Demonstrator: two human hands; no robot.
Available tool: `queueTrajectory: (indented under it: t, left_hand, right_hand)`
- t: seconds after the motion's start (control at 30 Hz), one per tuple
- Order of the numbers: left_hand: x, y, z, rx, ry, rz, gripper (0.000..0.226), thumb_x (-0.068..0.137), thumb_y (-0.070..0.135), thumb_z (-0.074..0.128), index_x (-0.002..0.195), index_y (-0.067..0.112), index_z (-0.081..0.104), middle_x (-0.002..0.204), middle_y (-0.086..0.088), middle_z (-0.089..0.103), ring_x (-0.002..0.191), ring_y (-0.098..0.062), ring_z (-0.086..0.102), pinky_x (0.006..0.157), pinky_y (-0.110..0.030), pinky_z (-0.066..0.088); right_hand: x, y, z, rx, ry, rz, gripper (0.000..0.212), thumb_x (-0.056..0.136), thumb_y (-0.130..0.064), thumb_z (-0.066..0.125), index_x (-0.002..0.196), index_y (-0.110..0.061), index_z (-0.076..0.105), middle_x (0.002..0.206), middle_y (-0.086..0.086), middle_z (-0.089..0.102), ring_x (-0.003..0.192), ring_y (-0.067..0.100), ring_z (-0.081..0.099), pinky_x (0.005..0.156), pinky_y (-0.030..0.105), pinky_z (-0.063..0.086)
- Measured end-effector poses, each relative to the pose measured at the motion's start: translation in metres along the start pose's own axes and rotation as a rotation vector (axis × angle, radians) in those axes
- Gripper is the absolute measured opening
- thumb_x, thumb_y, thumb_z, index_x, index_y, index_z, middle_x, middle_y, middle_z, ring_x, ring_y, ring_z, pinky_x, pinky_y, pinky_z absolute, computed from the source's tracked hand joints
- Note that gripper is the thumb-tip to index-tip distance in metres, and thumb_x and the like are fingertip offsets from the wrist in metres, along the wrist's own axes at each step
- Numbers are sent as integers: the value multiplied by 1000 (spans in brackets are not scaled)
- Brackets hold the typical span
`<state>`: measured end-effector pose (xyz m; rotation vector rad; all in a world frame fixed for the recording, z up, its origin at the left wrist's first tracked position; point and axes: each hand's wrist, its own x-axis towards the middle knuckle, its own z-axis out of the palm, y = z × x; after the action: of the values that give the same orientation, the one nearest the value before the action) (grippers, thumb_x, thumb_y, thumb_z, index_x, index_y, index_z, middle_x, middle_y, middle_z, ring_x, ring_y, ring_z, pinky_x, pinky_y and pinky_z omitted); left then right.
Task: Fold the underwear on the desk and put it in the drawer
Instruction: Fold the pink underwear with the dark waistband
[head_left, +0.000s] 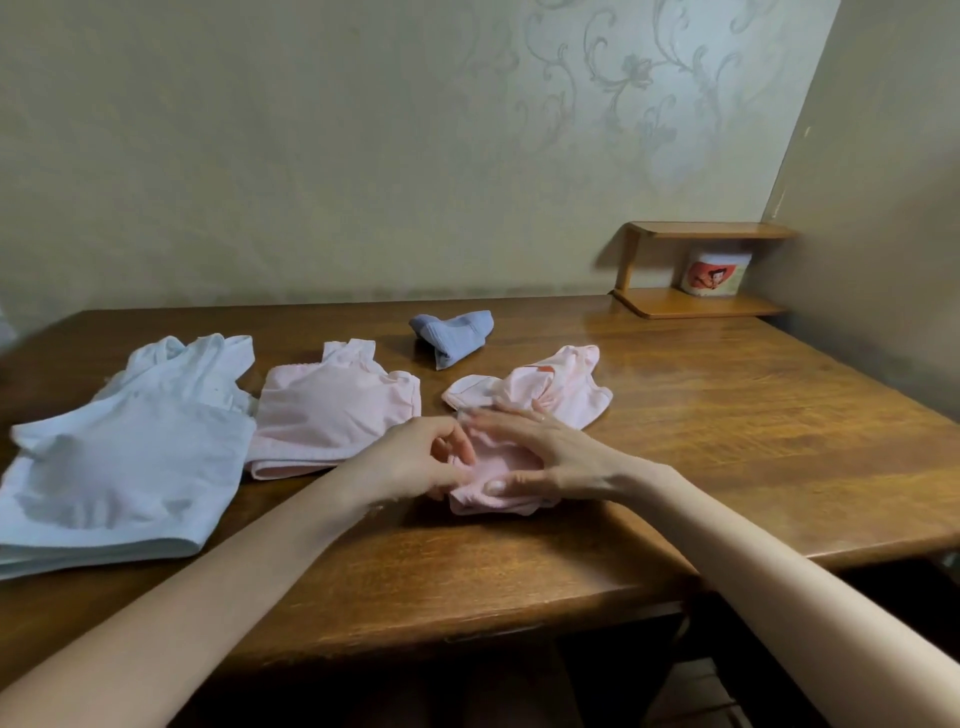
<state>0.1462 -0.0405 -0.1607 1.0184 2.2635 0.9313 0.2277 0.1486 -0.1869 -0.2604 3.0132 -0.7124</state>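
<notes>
A small pink underwear piece lies bunched on the wooden desk near its front edge. My left hand pinches its left side with curled fingers. My right hand arches over it, thumb pressed on its front fold and fingers spread above. Behind it lies another pink piece with an orange mark. A pink top and a white top lie flat at the left. A folded blue piece sits farther back.
A small two-level wooden shelf stands at the back right corner with a white tub on its lower board. Walls close the back and right sides. Dark space shows below the desk's front edge.
</notes>
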Motion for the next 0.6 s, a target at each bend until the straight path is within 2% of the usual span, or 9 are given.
queueTrajectory:
  t: [0.07, 0.13, 0.2, 0.27, 0.3, 0.37, 0.47, 0.53, 0.6]
  left_hand:
    - [-5, 5, -1, 282, -46, -18, 13, 84, 32, 64, 94, 26, 58, 87, 6, 56, 75, -7, 56, 63, -19, 44]
    - [-4, 7, 3, 569, 142, 92, 19, 85, 41, 58, 98, 28, 55, 93, 7, 51, 85, -9, 52, 69, -22, 42]
    - [2, 6, 8, 646, 324, 341, 31, 87, 41, 55, 114, 25, 52, 114, 3, 46, 109, -11, 44, 89, -28, 41]
    - [14, 1, 13, 638, 238, 540, 48, 91, 43, 49, 135, 26, 41, 142, 3, 35, 134, -12, 27, 112, -32, 26]
    - [20, -2, 16, 654, 133, 564, 54, 93, 46, 43, 143, 28, 31, 152, 4, 25, 141, -11, 15, 117, -34, 15]
    - [30, -14, 25, 699, -51, 496, 58, 94, 53, 28, 148, 36, 12, 159, 5, 6, 145, -8, -3, 119, -38, -3]
    - [35, -25, 31, 723, -160, 424, 56, 93, 59, 15, 145, 46, 1, 158, 7, -12, 143, -8, -17, 117, -40, -13]
    - [35, -25, 31, 739, -166, 417, 54, 94, 57, 15, 144, 46, -1, 158, 6, -16, 143, -8, -20, 116, -39, -15]
    - [34, -23, 31, 767, -149, 413, 53, 96, 54, 16, 145, 45, -2, 158, 4, -15, 144, -10, -18, 115, -36, -17]
  right_hand:
    - [2, 3, 4, -78, -98, -28, 65, 89, -51, 50, 146, -42, 19, 157, -19, 9, 144, 0, -4, 115, 34, -7]
    - [3, 1, 0, 95, -5, -55, 51, 93, -37, 53, 142, -33, 37, 151, -18, 28, 138, -11, 15, 116, 21, 6]
    - [7, 5, -14, 284, 360, 3, 33, 94, -19, 56, 127, -19, 59, 134, -9, 55, 119, -9, 46, 103, 13, 37]
    - [15, 22, -28, 22, 697, 108, 24, 91, -7, 56, 110, -17, 68, 114, -1, 68, 105, 12, 58, 85, 31, 51]
    - [19, 31, -34, -200, 720, 175, 27, 90, -5, 56, 107, -21, 69, 113, -1, 67, 105, 18, 56, 78, 34, 50]
    - [23, 50, -37, -463, 545, 227, 35, 88, -3, 55, 111, -26, 68, 119, -2, 61, 108, 22, 51, 69, 31, 43]
    - [27, 63, -33, -434, 359, 289, 28, 89, -11, 55, 114, -21, 66, 119, 4, 56, 100, 25, 55, 66, 30, 42]
    - [33, 64, -35, -443, 460, 316, 20, 90, -14, 54, 105, -12, 67, 110, 9, 59, 95, 27, 58, 68, 31, 41]
    - [38, 62, -49, -324, 717, 377, 14, 89, -11, 54, 95, -5, 65, 100, 13, 63, 87, 29, 60, 66, 30, 39]
